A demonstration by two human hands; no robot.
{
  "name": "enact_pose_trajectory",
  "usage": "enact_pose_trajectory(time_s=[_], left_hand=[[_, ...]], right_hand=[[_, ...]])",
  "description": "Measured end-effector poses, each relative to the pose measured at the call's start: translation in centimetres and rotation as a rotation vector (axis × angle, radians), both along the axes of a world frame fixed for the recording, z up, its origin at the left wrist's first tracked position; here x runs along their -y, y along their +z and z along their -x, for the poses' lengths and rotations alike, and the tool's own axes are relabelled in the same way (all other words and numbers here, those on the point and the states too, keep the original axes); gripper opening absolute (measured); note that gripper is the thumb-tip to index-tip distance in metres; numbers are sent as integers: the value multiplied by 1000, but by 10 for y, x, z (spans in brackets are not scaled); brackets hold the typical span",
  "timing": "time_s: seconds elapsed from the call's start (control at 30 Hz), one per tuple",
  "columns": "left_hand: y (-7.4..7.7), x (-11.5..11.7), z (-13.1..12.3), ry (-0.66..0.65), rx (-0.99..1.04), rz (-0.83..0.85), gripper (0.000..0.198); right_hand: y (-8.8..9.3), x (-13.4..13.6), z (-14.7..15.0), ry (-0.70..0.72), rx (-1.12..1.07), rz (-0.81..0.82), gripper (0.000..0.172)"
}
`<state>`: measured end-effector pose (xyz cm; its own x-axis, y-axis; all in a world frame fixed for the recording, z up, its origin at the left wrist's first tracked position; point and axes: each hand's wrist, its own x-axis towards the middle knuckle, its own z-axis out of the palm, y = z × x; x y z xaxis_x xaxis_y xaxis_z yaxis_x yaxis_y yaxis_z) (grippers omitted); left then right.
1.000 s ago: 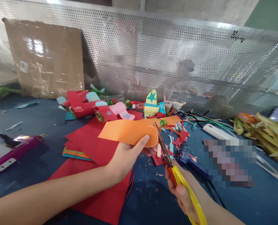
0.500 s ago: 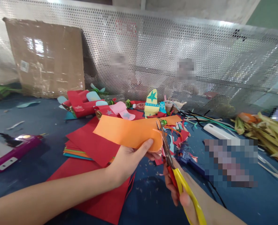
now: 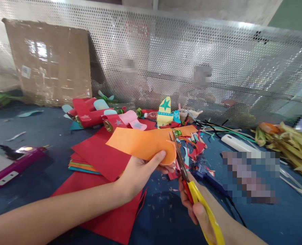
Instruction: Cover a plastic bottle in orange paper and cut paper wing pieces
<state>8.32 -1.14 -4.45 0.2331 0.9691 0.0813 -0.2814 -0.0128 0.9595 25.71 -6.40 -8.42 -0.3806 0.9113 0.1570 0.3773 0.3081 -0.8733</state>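
Note:
An orange sheet of paper [image 3: 140, 144] with a rounded right end is pinched in my left hand [image 3: 140, 173], thumb on top and fingers beneath. My right hand [image 3: 199, 204] grips scissors [image 3: 191, 183] with a yellow and a red handle. The scissor blades point up and away, lying against the rounded edge of the orange paper, where a thin strip curls off. Below the paper, red sheets [image 3: 105, 211] and a stack of coloured paper [image 3: 86, 166] lie on the dark blue table.
Paper scraps [image 3: 195, 146] and a blue glue gun [image 3: 209, 178] lie near the scissors. Paper-covered bottles [image 3: 92, 114] stand further back, before a perforated metal panel [image 3: 166, 51]. A cardboard sheet [image 3: 51, 64] leans left, above a purple power strip [image 3: 15, 166]. Dried husks [image 3: 291, 146] lie right.
The left end of the orange paper has swung slightly right and down. Both hands have stayed almost in place, with the scissors still at the rounded edge.

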Motion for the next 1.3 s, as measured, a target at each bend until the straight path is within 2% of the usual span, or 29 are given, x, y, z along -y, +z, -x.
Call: enact_pose_trajectory(time_s=[0.17,0.43,0.53,0.67,0.93,1.03,1.3], left_hand=[[0,0,0,6,16,18,26],[-2,-6,2,32,21,-10,24],[-3,-9,2,93,1,-15,32],[-5,-11,3,164,-28,-18,40],[-6,-15,4,204,-37,-32,39],[-8,-16,4,200,-59,-8,41],[-2,-7,2,149,-33,36,39]], right_hand=[[10,2,-2,-8,-113,101,71],[18,1,-6,-25,-40,191,73],[20,-2,-8,-13,0,172,73],[15,-5,-11,4,15,121,83],[7,-7,-11,42,65,26,85],[10,-8,-12,104,100,-13,84],[16,-2,-12,125,163,-106,87]])
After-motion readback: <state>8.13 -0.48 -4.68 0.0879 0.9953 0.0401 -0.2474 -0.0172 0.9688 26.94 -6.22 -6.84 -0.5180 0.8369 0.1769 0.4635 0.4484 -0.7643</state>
